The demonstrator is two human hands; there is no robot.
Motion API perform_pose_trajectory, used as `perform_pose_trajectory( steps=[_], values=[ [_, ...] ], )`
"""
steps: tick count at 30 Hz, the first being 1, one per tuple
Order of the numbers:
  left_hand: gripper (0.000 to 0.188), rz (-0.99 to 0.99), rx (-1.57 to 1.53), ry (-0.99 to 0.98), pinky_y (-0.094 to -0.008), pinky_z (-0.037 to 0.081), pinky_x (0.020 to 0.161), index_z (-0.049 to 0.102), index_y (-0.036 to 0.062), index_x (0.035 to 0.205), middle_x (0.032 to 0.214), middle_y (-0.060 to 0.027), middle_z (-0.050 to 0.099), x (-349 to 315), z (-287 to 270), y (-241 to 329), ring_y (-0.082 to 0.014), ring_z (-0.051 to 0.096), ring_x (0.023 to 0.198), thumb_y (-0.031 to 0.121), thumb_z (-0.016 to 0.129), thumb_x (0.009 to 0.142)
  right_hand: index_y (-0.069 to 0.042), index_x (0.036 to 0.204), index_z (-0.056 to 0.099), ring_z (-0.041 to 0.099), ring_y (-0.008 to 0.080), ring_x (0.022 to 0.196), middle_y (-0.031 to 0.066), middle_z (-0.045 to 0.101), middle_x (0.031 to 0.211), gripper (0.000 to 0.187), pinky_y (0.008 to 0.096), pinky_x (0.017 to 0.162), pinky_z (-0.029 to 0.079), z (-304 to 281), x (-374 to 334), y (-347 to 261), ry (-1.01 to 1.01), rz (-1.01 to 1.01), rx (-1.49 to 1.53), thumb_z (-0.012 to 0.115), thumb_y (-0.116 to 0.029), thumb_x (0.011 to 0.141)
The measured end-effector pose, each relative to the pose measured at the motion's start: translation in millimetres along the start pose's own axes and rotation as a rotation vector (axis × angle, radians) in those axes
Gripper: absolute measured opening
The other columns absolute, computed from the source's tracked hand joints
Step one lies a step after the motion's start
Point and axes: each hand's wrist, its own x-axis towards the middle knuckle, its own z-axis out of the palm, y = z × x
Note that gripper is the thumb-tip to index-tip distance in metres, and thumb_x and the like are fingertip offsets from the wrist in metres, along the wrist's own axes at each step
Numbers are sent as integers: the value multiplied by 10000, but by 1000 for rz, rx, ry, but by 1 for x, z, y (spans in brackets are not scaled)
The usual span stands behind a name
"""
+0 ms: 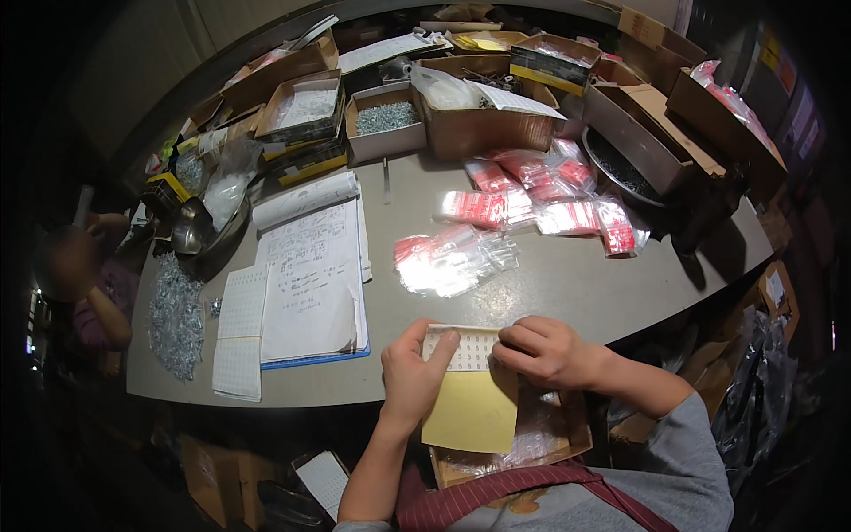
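Observation:
A white label sheet (467, 356) printed in rows, with its yellow backing (470, 412) hanging below, is held up at the table's near edge. My left hand (412, 377) grips its left side, thumb on the printed face. My right hand (548, 352) is closed, its fingers pinched at the sheet's upper right edge; whether a loose label is between the fingertips I cannot tell. Beneath the sheet, a cardboard box (578, 427) with clear plastic bags sits against my body, partly hidden. Beyond my hands lies a pile of clear bags (452, 260).
Red-and-clear bags (567, 217) lie far right beside a round tray (612, 168) of dark small parts. A clipboard (310, 275), banded label sheets (238, 328) and loose metal hardware (175, 310) occupy the left. Open boxes (386, 142) line the back. Another person (97, 284) is far left.

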Motion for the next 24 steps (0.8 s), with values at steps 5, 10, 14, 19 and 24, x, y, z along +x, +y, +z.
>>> perform_pose_trajectory(
  steps=[5,10,14,19,24],
  values=[
    [206,-7,83,23,-311,514,617,692,-23,964,734,-114,712,-2,-2,6,-110,663,674,178,717,925,-3,1008,649,630,246,830,116,633,943,274,326,710,514,-39,22,34,88,272,338,673,70,746],
    [225,40,97,16,-340,529,652,698,-11,993,772,-154,725,-3,0,6,-201,712,702,205,714,930,12,988,641,584,154,704,83,621,762,190,329,646,485,-49,61,126,-95,630,416,655,-163,915],
    [248,54,144,24,-353,538,666,701,-2,1009,796,-168,731,-3,-2,4,-250,730,719,232,718,931,10,938,678,640,178,734,105,682,796,216,349,692,515,-50,81,145,-190,804,585,648,-191,868],
    [251,62,107,21,-360,540,667,706,6,1011,796,-171,730,-3,-2,3,-262,734,725,243,720,930,-1,963,724,691,248,802,154,717,852,254,384,754,536,-31,84,152,-391,669,374,675,-210,828],
    [255,50,118,10,-358,541,667,707,5,1016,795,-171,731,-3,-2,3,-262,735,722,244,724,928,-15,952,719,703,350,878,205,720,907,278,432,791,539,-12,75,146,-358,654,161,696,-240,791]
  ],
)
